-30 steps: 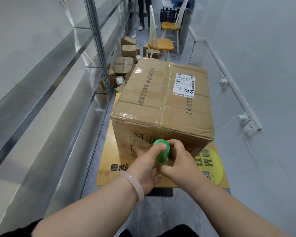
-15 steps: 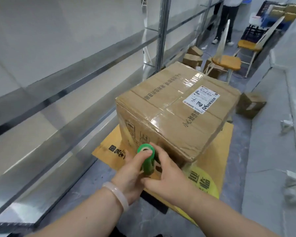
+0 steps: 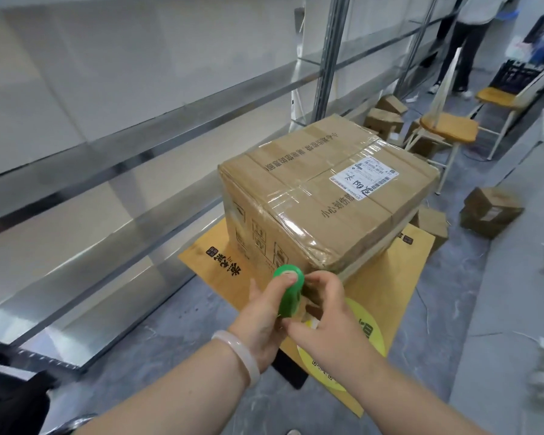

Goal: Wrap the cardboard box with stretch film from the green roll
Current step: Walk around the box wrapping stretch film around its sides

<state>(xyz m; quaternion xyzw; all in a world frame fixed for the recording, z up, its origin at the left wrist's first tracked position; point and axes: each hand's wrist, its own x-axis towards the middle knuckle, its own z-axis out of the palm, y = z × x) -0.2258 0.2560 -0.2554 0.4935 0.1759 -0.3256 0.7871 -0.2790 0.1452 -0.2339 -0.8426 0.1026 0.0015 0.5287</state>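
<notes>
Gripping the green roll (image 3: 288, 291) upright, my left hand (image 3: 261, 315) is closed round its body with the thumb pressed on the top cap. My right hand (image 3: 324, 315) sits at the roll's 3 o'clock, fingers curled against it and the thumb tucked at its lower end; whether those fingers also pinch the film I cannot tell.

The roll is held against the near corner of the cardboard box (image 3: 327, 196), low down, at the box's 6 o'clock. The box stands at 12 o'clock from my hands on a yellow cardboard sheet (image 3: 208, 262) laid on the floor. Glossy stretch film (image 3: 296, 229) shows across the near top edge and down the sides, so I judge the job to be mid-wrap, with the lower band around this corner in hand.

The next move, as I read it, calls for leading the roll round the corner toward 9 o'clock, close to the box wall, with steady tension so the film lies flat. Room is tight there: the metal shelf rack (image 3: 170, 120) runs alongside at 10 o'clock.
</notes>
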